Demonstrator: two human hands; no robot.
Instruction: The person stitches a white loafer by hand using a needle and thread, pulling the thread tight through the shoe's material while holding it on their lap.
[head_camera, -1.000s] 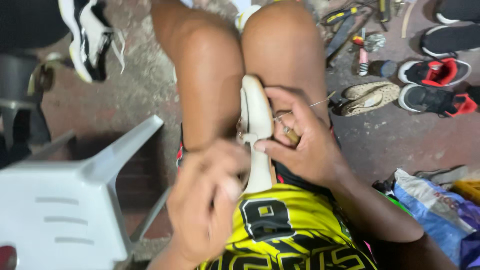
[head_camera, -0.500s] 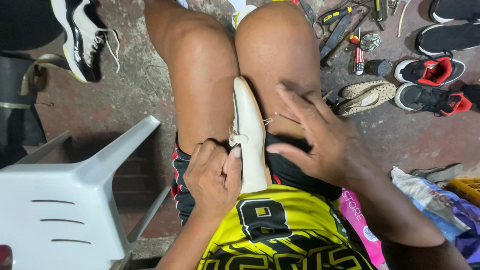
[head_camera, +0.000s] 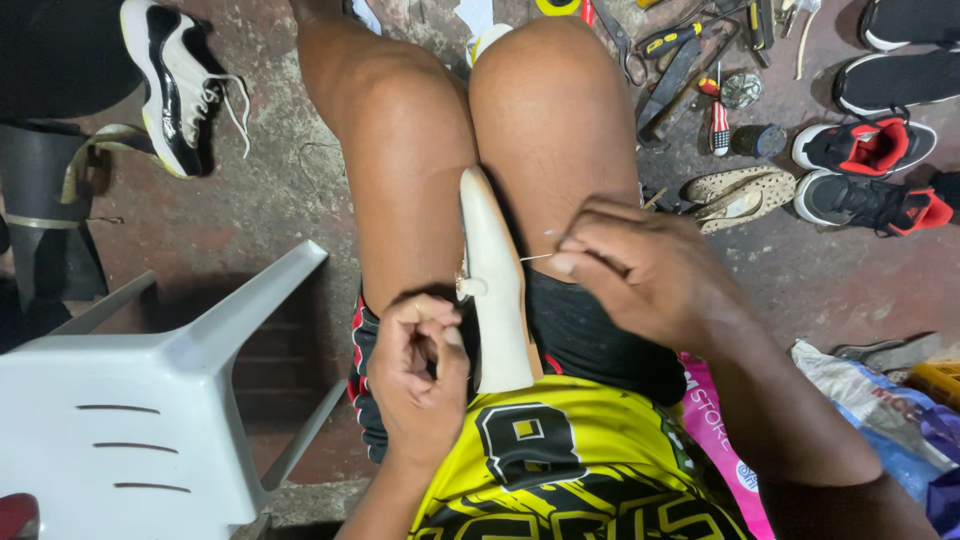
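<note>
A long cream-white shoe sole (head_camera: 495, 290) stands on its edge between the person's two bare knees, in the middle of the frame; the right hand (head_camera: 640, 275) pinches a thin white thread (head_camera: 537, 257) running to the sole. The left hand (head_camera: 420, 375) is curled tight just beside the sole's lower end; a white plastic chair (head_camera: 130, 400) sits at the lower left, and red and black sneakers (head_camera: 865, 170) lie at the upper right.

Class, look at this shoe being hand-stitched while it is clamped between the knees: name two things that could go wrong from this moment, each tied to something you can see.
1. The right hand pulls a thin thread taut from the cream shoe; it might snap or cut into the fingers.
2. The shoe is held only between bare thighs, with the left hand beside it; a slip could jab skin, if a needle is in use, which cannot be made out.
</note>
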